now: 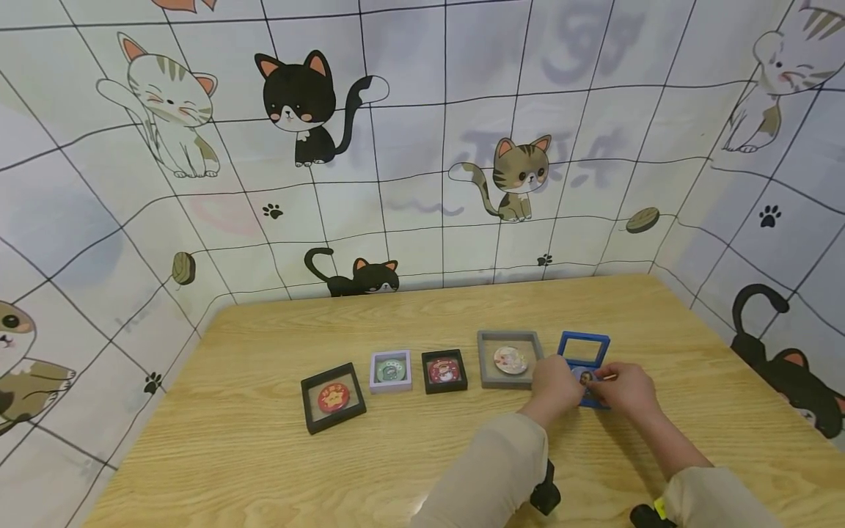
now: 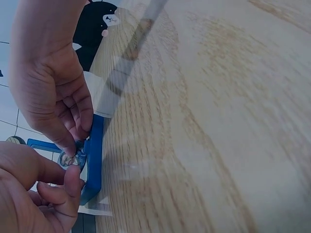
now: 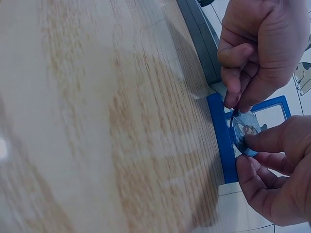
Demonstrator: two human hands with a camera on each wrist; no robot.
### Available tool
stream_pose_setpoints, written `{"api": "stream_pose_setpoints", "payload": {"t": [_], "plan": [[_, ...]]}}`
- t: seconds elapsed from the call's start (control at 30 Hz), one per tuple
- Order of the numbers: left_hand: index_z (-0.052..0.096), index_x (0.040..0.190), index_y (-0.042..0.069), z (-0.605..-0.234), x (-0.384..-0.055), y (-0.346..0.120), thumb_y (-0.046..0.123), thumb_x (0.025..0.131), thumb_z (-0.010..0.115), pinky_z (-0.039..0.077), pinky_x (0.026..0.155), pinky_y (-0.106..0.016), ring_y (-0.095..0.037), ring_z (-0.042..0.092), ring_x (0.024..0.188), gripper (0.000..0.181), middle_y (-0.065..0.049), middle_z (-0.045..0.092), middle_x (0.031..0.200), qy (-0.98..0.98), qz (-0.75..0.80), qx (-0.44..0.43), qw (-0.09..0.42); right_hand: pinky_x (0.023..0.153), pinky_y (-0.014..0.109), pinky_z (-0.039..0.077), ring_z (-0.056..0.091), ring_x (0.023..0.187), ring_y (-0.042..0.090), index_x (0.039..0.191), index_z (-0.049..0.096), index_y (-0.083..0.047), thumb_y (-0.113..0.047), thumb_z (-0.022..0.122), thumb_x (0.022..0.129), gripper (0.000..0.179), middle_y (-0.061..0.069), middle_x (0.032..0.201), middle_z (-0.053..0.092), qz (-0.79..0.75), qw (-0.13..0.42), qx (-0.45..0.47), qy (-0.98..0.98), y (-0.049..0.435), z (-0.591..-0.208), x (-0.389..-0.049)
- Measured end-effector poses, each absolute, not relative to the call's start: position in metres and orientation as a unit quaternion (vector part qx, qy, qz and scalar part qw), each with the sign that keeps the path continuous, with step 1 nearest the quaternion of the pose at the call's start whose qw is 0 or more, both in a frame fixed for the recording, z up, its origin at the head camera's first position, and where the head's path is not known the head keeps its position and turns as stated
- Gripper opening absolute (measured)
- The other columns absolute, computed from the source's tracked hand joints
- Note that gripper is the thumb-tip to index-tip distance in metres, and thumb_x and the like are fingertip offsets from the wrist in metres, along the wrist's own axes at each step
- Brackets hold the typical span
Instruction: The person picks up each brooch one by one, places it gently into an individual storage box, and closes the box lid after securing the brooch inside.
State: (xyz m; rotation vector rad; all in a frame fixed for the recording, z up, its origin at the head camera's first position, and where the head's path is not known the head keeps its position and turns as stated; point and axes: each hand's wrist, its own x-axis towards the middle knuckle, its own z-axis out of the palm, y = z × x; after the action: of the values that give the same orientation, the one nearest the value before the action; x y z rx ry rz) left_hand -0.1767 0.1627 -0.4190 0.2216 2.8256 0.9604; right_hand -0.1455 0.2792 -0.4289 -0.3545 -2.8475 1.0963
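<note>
A blue display frame [image 1: 584,349] stands unfolded on the table, its window lid raised at the back. Just over its lower half is a round badge [image 3: 249,128] with a portrait printed on it. My right hand [image 1: 628,392] pinches this badge, thumb [image 3: 260,141] across its face. At the badge's opposite edge, my left hand [image 1: 557,387] pinches with thumb and fingertips, as the right wrist view shows. The blue frame's base [image 2: 95,155] lies close under both hands, partly covered by them. Beside the left hand sits a grey frame [image 1: 487,374] with a pale round badge [image 1: 510,360].
Further left in the row lie a small black frame [image 1: 445,389] with a red badge, a lilac frame [image 1: 391,388] with a green one, and a tilted black frame [image 1: 335,420] with a red one. A cat-patterned wall covering [image 1: 422,183] closes off the back and sides.
</note>
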Motion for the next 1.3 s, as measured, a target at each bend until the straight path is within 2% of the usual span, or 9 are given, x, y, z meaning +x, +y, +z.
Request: {"api": "stream_pose_setpoints", "payload": {"t": [0.23,0.6,1.03,1.3], "plan": [[0.056,0.058,0.009,-0.4207,-0.1751,0.163,0.017,0.072,0.071,0.036,0.044,-0.022,-0.01,0.044,0.051,0.022,0.002,0.049,0.057,0.95,0.295,0.08,0.058,0.049,0.029,0.043,0.059,0.057,0.017,0.091,0.058,0.013,-0.011,0.062,0.08,0.026,0.016,0.07,0.064,0.358,0.04,-0.115,-0.926,0.2777,-0.4315,-0.145],[0.061,0.069,0.007,-0.4238,-0.1752,0.1649,0.014,0.069,0.073,0.042,0.05,-0.024,-0.01,0.052,0.061,0.014,-0.001,0.056,0.066,0.952,0.288,0.09,0.044,0.048,0.028,0.043,0.055,0.055,0.014,0.087,0.06,0.012,-0.01,0.063,0.08,0.024,0.008,0.065,0.061,0.349,0.056,-0.109,-0.929,0.2769,-0.4319,-0.1451],[0.063,0.07,0.011,-0.4286,-0.1742,0.169,0.021,0.072,0.072,0.044,0.051,-0.025,-0.01,0.055,0.066,0.013,0.001,0.057,0.072,0.972,0.202,0.115,0.019,0.048,0.028,0.042,0.054,0.055,0.014,0.085,0.06,0.012,-0.01,0.064,0.079,0.023,0.007,0.063,0.06,0.342,0.056,-0.118,-0.93,0.2764,-0.4321,-0.1466],[0.064,0.071,0.012,-0.4271,-0.1757,0.1697,0.02,0.072,0.073,0.043,0.05,-0.023,-0.008,0.054,0.064,0.012,0.002,0.057,0.07,0.976,0.184,0.115,0.031,0.048,0.027,0.041,0.054,0.053,0.014,0.083,0.061,0.01,-0.01,0.065,0.077,0.021,0.007,0.062,0.06,0.341,0.071,-0.129,-0.928,0.2768,-0.4343,-0.1463]]}}
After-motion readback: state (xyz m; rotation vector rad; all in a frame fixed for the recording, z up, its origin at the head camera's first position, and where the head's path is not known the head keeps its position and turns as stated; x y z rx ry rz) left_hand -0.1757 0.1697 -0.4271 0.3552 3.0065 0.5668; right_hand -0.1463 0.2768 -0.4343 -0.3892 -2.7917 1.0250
